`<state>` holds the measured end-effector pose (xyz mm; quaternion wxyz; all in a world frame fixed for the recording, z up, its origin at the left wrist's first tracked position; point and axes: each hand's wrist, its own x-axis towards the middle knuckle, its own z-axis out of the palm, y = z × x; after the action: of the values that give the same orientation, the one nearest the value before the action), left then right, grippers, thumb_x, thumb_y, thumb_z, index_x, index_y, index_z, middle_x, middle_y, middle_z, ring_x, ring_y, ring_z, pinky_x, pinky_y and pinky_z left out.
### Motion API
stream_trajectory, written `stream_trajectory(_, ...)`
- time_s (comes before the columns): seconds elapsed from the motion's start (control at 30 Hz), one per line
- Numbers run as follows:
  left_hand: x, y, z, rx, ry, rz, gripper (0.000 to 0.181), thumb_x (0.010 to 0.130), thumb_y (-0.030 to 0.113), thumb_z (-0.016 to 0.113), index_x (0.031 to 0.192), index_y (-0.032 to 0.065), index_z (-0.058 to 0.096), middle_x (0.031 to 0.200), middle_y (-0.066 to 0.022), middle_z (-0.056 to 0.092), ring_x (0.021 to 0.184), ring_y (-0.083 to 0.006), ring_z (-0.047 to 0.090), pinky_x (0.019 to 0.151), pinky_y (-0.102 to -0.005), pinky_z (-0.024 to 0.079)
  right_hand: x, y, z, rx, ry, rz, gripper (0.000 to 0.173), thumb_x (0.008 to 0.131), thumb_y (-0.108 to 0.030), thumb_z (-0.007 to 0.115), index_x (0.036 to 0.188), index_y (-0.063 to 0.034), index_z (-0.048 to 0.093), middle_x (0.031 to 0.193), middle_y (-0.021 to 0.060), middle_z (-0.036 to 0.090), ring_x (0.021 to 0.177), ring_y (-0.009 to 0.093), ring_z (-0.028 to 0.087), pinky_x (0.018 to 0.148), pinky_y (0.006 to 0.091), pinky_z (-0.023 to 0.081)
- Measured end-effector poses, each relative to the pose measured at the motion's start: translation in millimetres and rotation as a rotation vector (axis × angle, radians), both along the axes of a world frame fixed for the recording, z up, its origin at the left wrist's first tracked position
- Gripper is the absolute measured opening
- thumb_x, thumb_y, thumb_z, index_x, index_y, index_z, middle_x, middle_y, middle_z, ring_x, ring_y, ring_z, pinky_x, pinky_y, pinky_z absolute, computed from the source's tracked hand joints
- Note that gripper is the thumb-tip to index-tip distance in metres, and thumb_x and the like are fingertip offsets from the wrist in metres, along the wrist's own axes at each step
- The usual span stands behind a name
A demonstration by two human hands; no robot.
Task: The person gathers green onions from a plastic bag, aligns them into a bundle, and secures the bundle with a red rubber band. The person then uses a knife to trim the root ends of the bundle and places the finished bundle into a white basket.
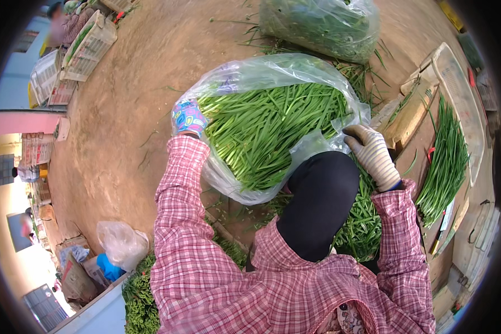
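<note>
A large clear plastic bag [259, 85] lies in front of my knee, filled with long green leafy stalks [271, 129] that look like garlic chives. Their pale ends point left. My left hand [190, 117], in a colourful patterned glove, is closed at the bag's left rim, beside the pale ends; its fingertips are hidden. My right hand [369, 152], in a striped knit glove, pinches the bag's near right edge between thumb and fingers. Behind this bag stands a second stuffed plastic bag [321, 31] of greens.
To my right, a tied bundle of chives [444, 163] lies beside a knife [444, 219] and a plastic crate [463, 96]. Loose greens [361, 221] lie by my knee [323, 200]. More crates [89, 46] and people stand far left. Flowering stems [140, 296] lie behind my left arm.
</note>
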<state>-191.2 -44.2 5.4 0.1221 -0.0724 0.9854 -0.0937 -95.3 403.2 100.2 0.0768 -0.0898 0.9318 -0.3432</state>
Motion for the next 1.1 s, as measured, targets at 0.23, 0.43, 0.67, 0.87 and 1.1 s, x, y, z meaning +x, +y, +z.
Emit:
stream_trajectory(0.23,-10.0,-20.5,-15.1,0.506,0.104,0.042,0.081,0.072,0.032,0.081,0.139,0.0019,0.047,0.132,-0.0204,0.057,0.123,-0.0325,0.055,0.105,-0.0381,0.042,-60.1,-48.2,-34.5,0.042,0.024,0.210,0.024,0.088,-0.021,0.061,0.102,-0.0029,0.068,0.097,0.0192,0.068,0.094,0.037,0.064,0.084,0.0442,0.049)
stream_trajectory(0.43,-67.5,-78.9,-50.2,0.872,0.186,0.082,0.090,0.076,0.027,0.082,0.146,-0.0045,0.035,0.140,-0.0215,0.051,0.128,-0.0287,0.051,0.106,-0.0321,0.040,-152.0,-109.3,-90.7,0.224,-0.048,0.330,0.060,0.087,-0.022,0.064,0.139,-0.0021,0.044,0.131,0.0245,0.056,0.118,0.038,0.057,0.102,0.0399,0.044)
stream_trajectory(0.67,-34.8,14.6,-18.0,-0.042,-0.194,-0.160,0.093,0.069,0.040,0.081,0.143,0.0000,0.040,0.135,-0.0246,0.051,0.122,-0.0374,0.054,0.102,-0.0439,0.045,-217.7,-109.6,-73.4,0.187,-0.021,0.055,0.066,0.088,-0.030,0.067,0.141,-0.0005,0.043,0.140,0.0243,0.049,0.130,0.036,0.048,0.109,0.0400,0.038)
stream_trajectory(0.87,-35.9,13.5,-19.7,0.282,-0.124,0.036,0.070,0.073,0.038,0.078,0.124,-0.0023,0.054,0.114,-0.0221,0.065,0.111,-0.0341,0.061,0.092,-0.0426,0.051,-204.2,-94.0,-117.9,0.153,-0.186,0.155,0.043,0.087,-0.032,0.063,0.120,-0.0040,0.065,0.111,0.0211,0.068,0.108,0.036,0.063,0.094,0.0410,0.048)
stream_trajectory(1.1,78.9,76.5,-31.2,0.273,0.115,-0.478,0.063,0.074,0.018,0.067,0.130,-0.0047,0.049,0.096,-0.0145,0.057,0.089,-0.0308,0.060,0.073,-0.0393,0.051,-190.5,-70.8,-117.0,0.167,-0.151,0.178,0.031,0.086,-0.025,0.063,0.107,-0.0025,0.068,0.094,0.0211,0.070,0.091,0.037,0.067,0.084,0.0422,0.052)
